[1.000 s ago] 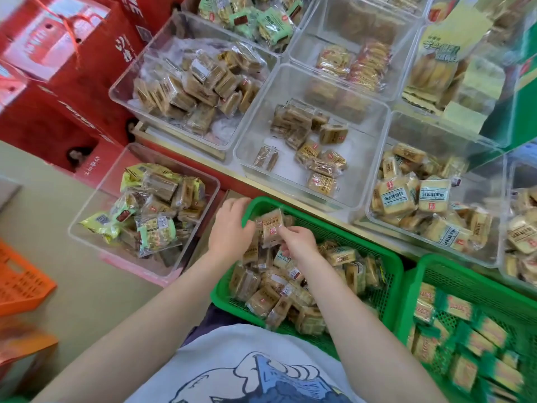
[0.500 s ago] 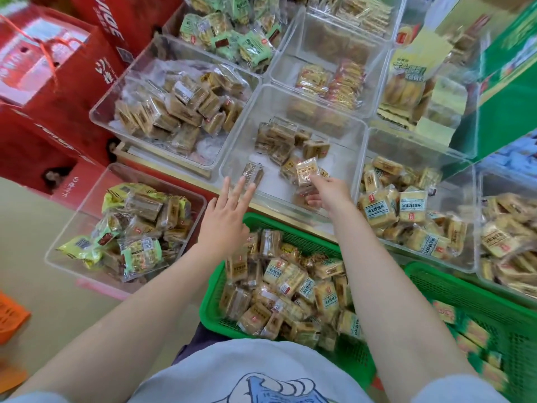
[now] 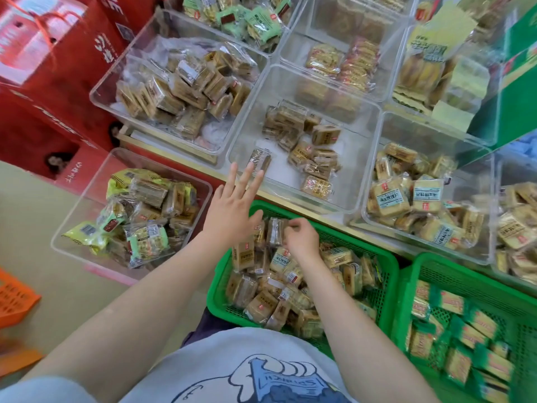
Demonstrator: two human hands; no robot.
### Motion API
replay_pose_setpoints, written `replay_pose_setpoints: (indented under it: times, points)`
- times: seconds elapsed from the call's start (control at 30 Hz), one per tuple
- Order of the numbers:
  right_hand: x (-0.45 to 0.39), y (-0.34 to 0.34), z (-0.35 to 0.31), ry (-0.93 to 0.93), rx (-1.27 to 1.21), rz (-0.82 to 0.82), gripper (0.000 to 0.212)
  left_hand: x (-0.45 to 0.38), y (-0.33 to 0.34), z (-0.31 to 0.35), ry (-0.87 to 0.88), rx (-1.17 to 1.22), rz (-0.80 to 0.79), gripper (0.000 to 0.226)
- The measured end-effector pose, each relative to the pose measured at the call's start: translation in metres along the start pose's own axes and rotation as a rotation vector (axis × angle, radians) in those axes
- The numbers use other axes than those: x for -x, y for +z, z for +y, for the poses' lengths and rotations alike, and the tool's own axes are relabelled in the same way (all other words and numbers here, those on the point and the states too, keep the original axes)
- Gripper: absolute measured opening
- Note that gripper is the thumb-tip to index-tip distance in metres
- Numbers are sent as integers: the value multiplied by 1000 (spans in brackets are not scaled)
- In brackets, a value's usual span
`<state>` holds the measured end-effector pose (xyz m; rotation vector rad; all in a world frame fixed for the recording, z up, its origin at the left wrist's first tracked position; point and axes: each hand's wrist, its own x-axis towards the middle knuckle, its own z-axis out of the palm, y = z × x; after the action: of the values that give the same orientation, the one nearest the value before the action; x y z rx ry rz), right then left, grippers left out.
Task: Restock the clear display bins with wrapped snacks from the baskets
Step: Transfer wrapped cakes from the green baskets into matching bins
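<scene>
A green basket (image 3: pixel 390 274) in front of me is full of brown wrapped snacks (image 3: pixel 261 306). My right hand (image 3: pixel 300 238) is down in its far end, fingers curled and pinching one wrapped snack (image 3: pixel 274 229). My left hand (image 3: pixel 232 205) hovers over the basket's far left corner with fingers straight and spread, holding nothing; its fingertips reach the front wall of the middle clear bin (image 3: pixel 353 161). That bin holds a loose cluster of the same brown snacks (image 3: pixel 308 149) and much bare floor.
A second green basket (image 3: pixel 418 266) of green-wrapped snacks sits at the right. Other clear bins surround the middle one: brown packs at upper left (image 3: pixel 104 91), mixed green packs at lower left (image 3: pixel 66 225), labelled packs at right (image 3: pixel 372 216). Red gift boxes (image 3: pixel 58 91) stand left; an orange crate (image 3: pixel 14 298) lies on the floor.
My right hand has come back from the middle clear bin, leaving its snack there, and now pinches another snack in the green basket. My left hand stays open above the basket's corner.
</scene>
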<state>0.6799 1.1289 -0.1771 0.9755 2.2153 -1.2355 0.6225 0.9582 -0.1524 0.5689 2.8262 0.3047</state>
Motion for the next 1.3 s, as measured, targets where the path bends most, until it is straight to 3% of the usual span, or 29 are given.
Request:
replay_pose_setpoints:
  times: [0.1, 0.3, 0.4, 0.53, 0.67, 0.73, 0.93, 1.03, 1.1, 1.2, 1.3]
  points:
    - [-13, 19, 11, 186, 45, -75, 47, -1, -3, 0, -3, 37, -8, 79]
    - [-16, 19, 12, 200, -79, -81, 19, -3, -11, 1, -13, 71, -40, 77]
    - [1, -8, 4, 166, -229, -144, 30, -5, -13, -2, -2, 116, -50, 78]
    - [39, -57, -21, -14, -538, -196, 30, -5, -13, -10, 15, 137, -75, 81]
    - [21, -78, -69, -194, -473, -30, 31, -4, -15, -11, 9, 132, -76, 74]
    - [-6, -72, -93, -186, -315, 72, 28, -3, -18, -8, -8, 152, -84, 70]
    - [-57, -55, -113, -114, 71, 162, 18, 0, -27, -15, -58, 75, -56, 67]
    - [-38, -57, -105, -184, 1, 353, 17, 4, -23, -28, -80, 3, -21, 67]
    - [-11, -48, -94, -305, -145, 373, 18, 5, -21, -33, -64, -20, -10, 68]
    - [21, -17, -66, -337, -163, 229, 16, 5, -17, -33, -61, -25, 2, 73]
    - [20, 26, -27, -135, 130, -73, 25, 6, -12, -31, -76, 11, 7, 76]
